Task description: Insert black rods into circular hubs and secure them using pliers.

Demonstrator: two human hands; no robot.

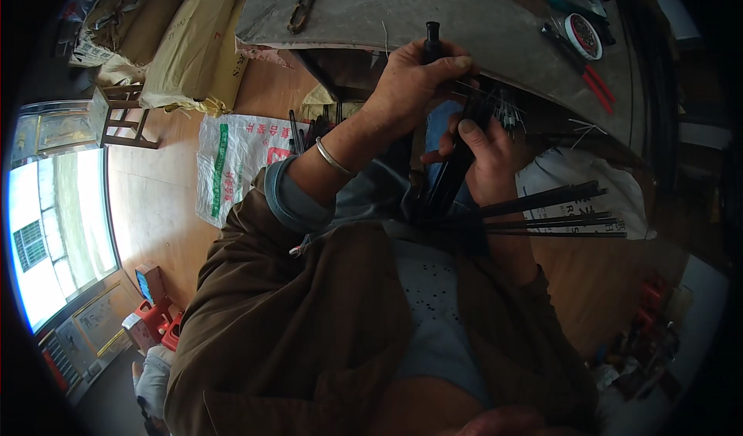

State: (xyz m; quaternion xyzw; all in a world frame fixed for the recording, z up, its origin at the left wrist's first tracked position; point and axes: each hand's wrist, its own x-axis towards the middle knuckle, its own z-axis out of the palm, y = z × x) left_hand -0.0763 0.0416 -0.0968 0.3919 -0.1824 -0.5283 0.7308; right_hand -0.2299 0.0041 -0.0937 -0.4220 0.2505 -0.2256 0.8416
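My left hand (406, 84), with a metal bangle at its wrist, is closed round a black handle (433, 34) whose knobbed end sticks up above the fingers. What lies at the handle's lower end is hidden. Close by to the right, my right hand (489, 148) grips a long black strip (450, 179) slanting down to my lap, its thumb pressed on top. Thin pale wires (507, 115) show behind the right fingers. Several dark rods (549, 201) reach from my lap across the right forearm. Whether they belong with the strip I cannot tell.
In front stands a grey worktable (348, 10) bearing pliers (305, 3), red-handled cutters (592, 84) and a round dish (583, 36) of small pieces. White sacks (240, 153) lie below. Wrapped bundles (190, 45) and a wooden stool (128, 115) are at left.
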